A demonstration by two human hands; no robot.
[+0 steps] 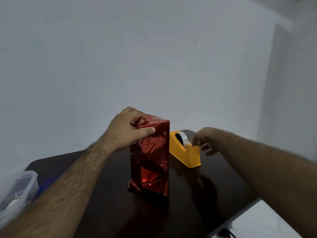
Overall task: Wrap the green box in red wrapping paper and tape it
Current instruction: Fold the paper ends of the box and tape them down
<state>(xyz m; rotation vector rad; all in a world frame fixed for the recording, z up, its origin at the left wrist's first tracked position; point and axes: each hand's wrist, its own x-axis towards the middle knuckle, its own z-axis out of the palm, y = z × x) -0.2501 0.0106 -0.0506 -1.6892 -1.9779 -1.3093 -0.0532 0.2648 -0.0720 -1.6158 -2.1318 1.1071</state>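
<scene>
Here, scene: a dark worktop (197, 194) stood against a pale wall, seen from the head view.
Box: the box (151, 155) stood upright on end near the worktop's middle, fully covered in shiny red wrapping paper (154, 145); no green showed.
Paper at base: crumpled and flared loose at the box's 7 o'clock corner.
Left hand: the left hand (127, 131) gripped the top of the box from 9 o'clock, thumb pressed flat on the near face, fingers curled over the folded top.
Tape dispenser: a yellow tape dispenser (185, 152) sat just beside the box at its 3 o'clock, touching or nearly so; I could not tell which.
Tape: a roll of clear tape (182, 137) sat in the dispenser.
Right hand: the right hand (204, 141) pinched the tape end at the dispenser's cutter, its other fingers loosely curled below.
Other things: a clear plastic container (18, 188) sat at the worktop's 8 o'clock edge, with something blue (48, 183) beside it, partly hidden by the left forearm.
</scene>
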